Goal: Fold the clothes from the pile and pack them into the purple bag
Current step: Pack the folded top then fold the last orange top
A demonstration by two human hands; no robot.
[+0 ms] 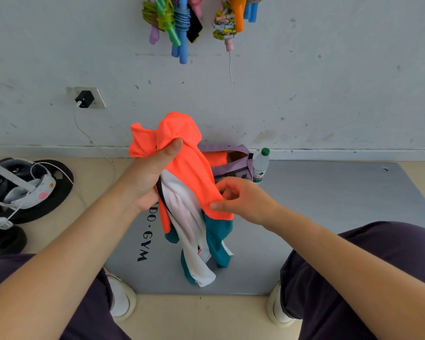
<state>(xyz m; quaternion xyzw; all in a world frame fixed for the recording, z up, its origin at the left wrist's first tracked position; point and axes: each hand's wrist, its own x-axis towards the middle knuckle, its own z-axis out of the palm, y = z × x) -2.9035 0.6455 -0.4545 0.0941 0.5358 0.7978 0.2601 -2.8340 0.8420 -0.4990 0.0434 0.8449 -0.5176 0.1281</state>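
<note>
A bunched garment in bright orange (182, 153), white and teal hangs in the air above the grey mat (329, 204). My left hand (150, 173) grips its upper orange part, thumb over the cloth. My right hand (243, 200) pinches the orange hem lower down on the right. White and teal parts (196, 253) dangle below both hands. Behind the garment, by the wall, the purple bag (233, 163) stands open with something orange inside it.
A water bottle with a green cap (261, 165) stands right of the bag. A headset with cables on a dark round base (27, 190) lies at left. Skipping ropes (179, 18) hang on the wall. My knees and shoes frame the mat's near edge.
</note>
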